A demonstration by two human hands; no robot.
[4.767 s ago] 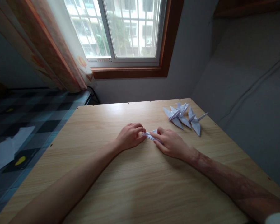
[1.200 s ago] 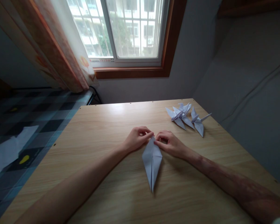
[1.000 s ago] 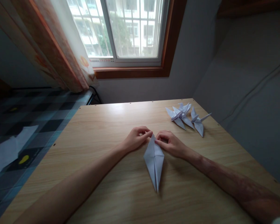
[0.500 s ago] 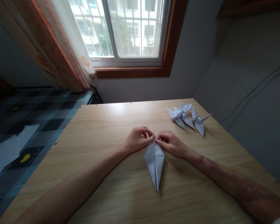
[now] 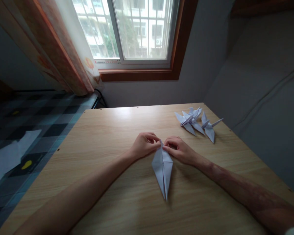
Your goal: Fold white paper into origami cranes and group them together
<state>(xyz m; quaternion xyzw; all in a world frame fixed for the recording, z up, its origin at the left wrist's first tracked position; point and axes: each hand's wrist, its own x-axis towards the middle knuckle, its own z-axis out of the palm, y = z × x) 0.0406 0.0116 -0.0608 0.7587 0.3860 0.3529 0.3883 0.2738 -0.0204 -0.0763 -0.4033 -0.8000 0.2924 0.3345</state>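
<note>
A folded white paper shape [image 5: 162,169], long and kite-like, lies on the wooden table [image 5: 107,140] with its sharp tip pointing toward me. My left hand [image 5: 144,146] pinches its far end from the left, fingers curled. My right hand [image 5: 178,149] pinches the same far end from the right, fingers closed. The two hands nearly touch above the paper's top point.
Several finished white paper cranes [image 5: 196,121] sit at the table's far right corner. Beyond the table are a window [image 5: 137,31] and a patterned curtain [image 5: 61,49]. A checked bedcover [image 5: 26,130] with a white sheet [image 5: 7,156] lies left. A grey wall closes the right side.
Earlier both hands pressed a small flat fold. The paper has since swung out long, its tip toward me, and shifted slightly right. Over the last half second the hands have hardly moved.
</note>
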